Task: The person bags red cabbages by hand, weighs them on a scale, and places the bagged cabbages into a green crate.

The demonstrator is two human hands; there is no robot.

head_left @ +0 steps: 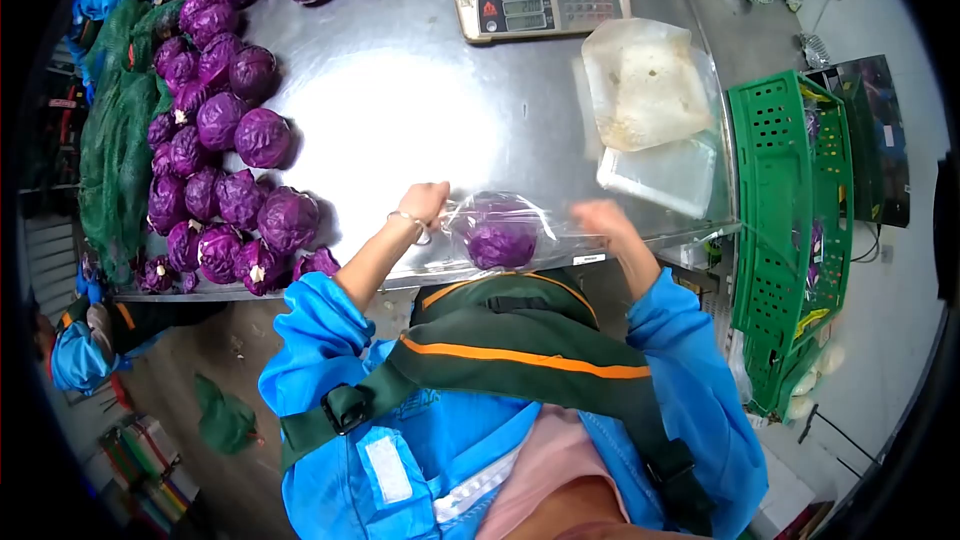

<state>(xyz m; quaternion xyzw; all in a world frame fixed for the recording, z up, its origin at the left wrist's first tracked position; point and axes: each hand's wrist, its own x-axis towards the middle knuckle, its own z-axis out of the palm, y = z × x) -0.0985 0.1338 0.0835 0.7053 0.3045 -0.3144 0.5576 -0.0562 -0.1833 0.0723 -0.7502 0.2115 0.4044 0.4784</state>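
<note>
At the near edge of the metal table, a purple cabbage (500,245) sits under clear plastic film (515,205). My left hand (428,204), with a bracelet at the wrist, is closed on the film just left of the cabbage. To the right of the cabbage is my right hand (600,220), blurred by motion; its fingers are smeared, and whether they hold the film cannot be made out. Many loose purple cabbages (264,137) lie along the table's left side.
A digital scale (540,8) stands at the back. Whitish plastic sheets (645,85) lie to the right on the table (400,60). A green crate (770,160) stands beyond the right edge, green netting (115,140) at the left. Another person's blue sleeve (80,358) shows lower left.
</note>
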